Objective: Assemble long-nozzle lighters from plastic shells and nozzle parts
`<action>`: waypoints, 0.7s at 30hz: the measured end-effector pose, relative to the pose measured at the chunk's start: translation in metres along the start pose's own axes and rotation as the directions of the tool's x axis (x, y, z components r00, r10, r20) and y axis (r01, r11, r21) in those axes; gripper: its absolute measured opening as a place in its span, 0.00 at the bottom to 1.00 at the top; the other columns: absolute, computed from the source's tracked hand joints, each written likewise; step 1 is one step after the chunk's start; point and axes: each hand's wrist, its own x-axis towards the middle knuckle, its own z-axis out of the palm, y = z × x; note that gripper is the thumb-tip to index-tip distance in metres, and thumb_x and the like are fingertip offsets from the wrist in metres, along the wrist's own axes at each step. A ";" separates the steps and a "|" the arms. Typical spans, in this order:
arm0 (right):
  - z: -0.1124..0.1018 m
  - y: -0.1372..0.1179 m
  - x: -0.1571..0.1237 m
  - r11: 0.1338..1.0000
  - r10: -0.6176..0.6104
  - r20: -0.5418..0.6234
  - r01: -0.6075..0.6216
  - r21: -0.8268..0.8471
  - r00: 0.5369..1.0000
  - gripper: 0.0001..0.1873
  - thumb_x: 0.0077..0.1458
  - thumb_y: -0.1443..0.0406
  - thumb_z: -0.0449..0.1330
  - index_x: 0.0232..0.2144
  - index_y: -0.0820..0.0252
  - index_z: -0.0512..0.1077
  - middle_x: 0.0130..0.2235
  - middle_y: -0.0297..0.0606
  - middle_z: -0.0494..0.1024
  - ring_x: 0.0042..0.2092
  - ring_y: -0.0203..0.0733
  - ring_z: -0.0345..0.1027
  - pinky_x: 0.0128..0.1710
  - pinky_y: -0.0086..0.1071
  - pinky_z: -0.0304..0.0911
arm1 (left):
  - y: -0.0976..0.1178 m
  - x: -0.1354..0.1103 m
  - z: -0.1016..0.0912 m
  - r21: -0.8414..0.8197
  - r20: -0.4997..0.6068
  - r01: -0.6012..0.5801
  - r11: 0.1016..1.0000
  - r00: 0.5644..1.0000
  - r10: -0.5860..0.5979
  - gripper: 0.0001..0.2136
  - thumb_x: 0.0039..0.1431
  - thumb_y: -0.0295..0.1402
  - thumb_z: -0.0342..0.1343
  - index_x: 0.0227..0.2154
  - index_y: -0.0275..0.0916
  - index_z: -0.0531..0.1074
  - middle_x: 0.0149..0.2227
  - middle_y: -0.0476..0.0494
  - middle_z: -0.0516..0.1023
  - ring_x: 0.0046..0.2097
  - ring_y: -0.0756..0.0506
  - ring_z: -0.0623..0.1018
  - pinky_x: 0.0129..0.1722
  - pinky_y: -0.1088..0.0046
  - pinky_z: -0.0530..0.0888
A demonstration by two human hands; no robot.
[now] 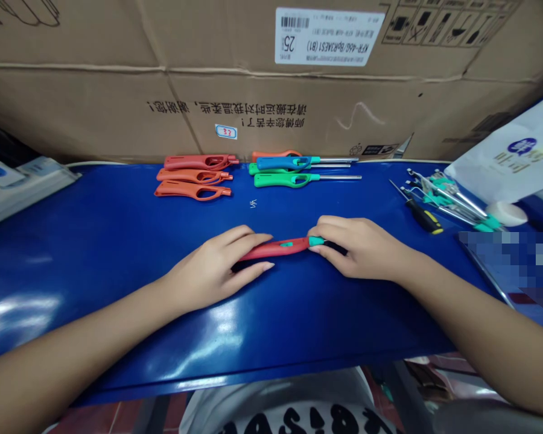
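1. Surroundings. Cardboard boxes (117, 102) form a wall beyond both hands. The blue table (117, 241) lies beneath the hands and carries all parts. A white bag (511, 157) sits beyond and outboard of the right hand.

2. Hands. The left hand (212, 268) lies over the handle end of the red lighter body (276, 248), fingers extended along its far side and thumb on the near side, closed loosely on it. The right hand (362, 247) pinches the opposite end with curled fingertips. The wrists are well apart; only the body bridges the hands.

3. Progress (judgement). Beyond the gap between the hands, four lighters with metal rods (294, 169) lie side by side and appear complete. Beyond the left hand, three orange shells (192, 176) lie stacked in a row without rods and appear untouched. The red body shows no rod; whether one is hidden under the right hand cannot be determined. One unit is therefore in work, with at least three remaining.

4. Tools. A screwdriver (423, 217) lies just outboard of the right hand, not held. A bundle of loose rods (452, 202) lies beyond it.

5. Orientation. The red body lies flat between the hands. Its long axis runs hand to hand, angled slightly away at the right-hand end. The teal tip (317, 241) points toward the right hand; the handle end points toward the left palm.
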 end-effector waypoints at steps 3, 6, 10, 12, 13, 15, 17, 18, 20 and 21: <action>-0.001 0.006 0.001 0.999 0.028 -0.039 -0.029 -0.018 0.999 0.11 0.69 0.61 0.52 0.43 0.58 0.72 0.39 0.39 0.75 0.37 0.41 0.70 0.33 0.32 0.59 | -0.002 0.001 -0.005 -0.058 -0.047 0.068 0.996 0.996 -0.071 0.18 0.69 0.39 0.55 0.57 0.36 0.72 0.48 0.40 0.78 0.47 0.45 0.80 0.48 0.71 0.76; 0.000 0.013 0.001 0.996 0.066 -0.123 -0.072 -0.051 0.990 0.07 0.67 0.62 0.55 0.42 0.58 0.71 0.40 0.39 0.75 0.38 0.41 0.70 0.33 0.31 0.59 | -0.007 0.003 -0.006 -0.083 -0.100 0.117 0.990 0.987 -0.125 0.16 0.67 0.39 0.58 0.52 0.36 0.75 0.46 0.41 0.79 0.45 0.45 0.80 0.47 0.71 0.75; 0.001 0.018 0.001 0.991 0.093 -0.118 -0.103 -0.083 0.989 0.07 0.66 0.61 0.57 0.43 0.57 0.70 0.42 0.39 0.76 0.39 0.42 0.71 0.33 0.31 0.59 | -0.012 0.004 -0.003 -0.097 -0.127 0.117 0.988 0.984 -0.128 0.14 0.65 0.38 0.61 0.49 0.36 0.77 0.45 0.42 0.80 0.43 0.46 0.80 0.44 0.72 0.76; 0.001 0.018 0.002 0.994 0.079 -0.069 -0.084 -0.071 0.994 0.08 0.66 0.61 0.55 0.44 0.57 0.70 0.41 0.39 0.77 0.40 0.42 0.71 0.33 0.31 0.59 | -0.013 0.004 -0.001 -0.129 -0.113 0.136 0.982 0.982 -0.151 0.15 0.63 0.39 0.63 0.48 0.37 0.77 0.45 0.42 0.81 0.44 0.46 0.80 0.46 0.71 0.76; 0.000 0.018 0.002 0.995 0.074 -0.049 -0.077 -0.060 0.996 0.09 0.67 0.61 0.55 0.44 0.57 0.71 0.41 0.39 0.77 0.39 0.42 0.71 0.34 0.32 0.59 | -0.013 0.004 0.000 -0.167 -0.100 0.169 0.971 0.977 -0.187 0.15 0.62 0.40 0.64 0.48 0.37 0.78 0.44 0.42 0.81 0.44 0.45 0.81 0.46 0.70 0.76; -0.001 0.017 0.002 0.997 0.071 -0.033 -0.072 -0.028 0.997 0.10 0.67 0.59 0.55 0.44 0.57 0.72 0.40 0.39 0.77 0.39 0.41 0.71 0.34 0.32 0.60 | -0.014 0.003 0.001 -0.276 -0.055 0.264 0.924 0.956 -0.289 0.17 0.59 0.43 0.66 0.46 0.38 0.78 0.43 0.43 0.82 0.42 0.44 0.81 0.44 0.68 0.77; -0.001 0.015 0.003 0.997 0.083 -0.035 -0.082 0.013 0.996 0.12 0.66 0.56 0.56 0.44 0.57 0.72 0.41 0.39 0.78 0.41 0.42 0.72 0.36 0.33 0.61 | -0.014 0.002 0.003 -0.383 -0.002 0.339 0.859 0.930 -0.368 0.18 0.58 0.46 0.66 0.45 0.38 0.78 0.42 0.43 0.83 0.40 0.44 0.81 0.42 0.67 0.78; -0.001 0.014 0.003 0.995 0.092 -0.036 -0.091 0.030 0.995 0.14 0.66 0.55 0.57 0.45 0.57 0.72 0.42 0.39 0.78 0.42 0.43 0.73 0.38 0.33 0.62 | -0.014 0.001 0.003 -0.421 0.020 0.359 0.833 0.922 -0.387 0.18 0.58 0.46 0.66 0.45 0.38 0.77 0.41 0.44 0.82 0.40 0.44 0.81 0.41 0.68 0.78; 0.001 0.011 0.004 0.992 0.113 -0.033 -0.110 0.063 0.993 0.15 0.67 0.54 0.55 0.46 0.56 0.73 0.44 0.39 0.79 0.45 0.44 0.74 0.40 0.34 0.62 | -0.012 0.001 0.004 -0.464 0.047 0.376 0.802 0.915 -0.401 0.18 0.60 0.45 0.64 0.47 0.38 0.75 0.39 0.45 0.81 0.37 0.46 0.81 0.38 0.70 0.78; 0.002 0.010 0.004 0.990 0.120 -0.031 -0.117 0.080 0.992 0.14 0.69 0.54 0.54 0.47 0.55 0.73 0.44 0.39 0.79 0.45 0.44 0.74 0.40 0.34 0.62 | -0.011 0.001 0.004 -0.477 0.057 0.379 0.793 0.914 -0.403 0.17 0.61 0.44 0.64 0.47 0.38 0.74 0.37 0.46 0.81 0.35 0.46 0.80 0.36 0.71 0.78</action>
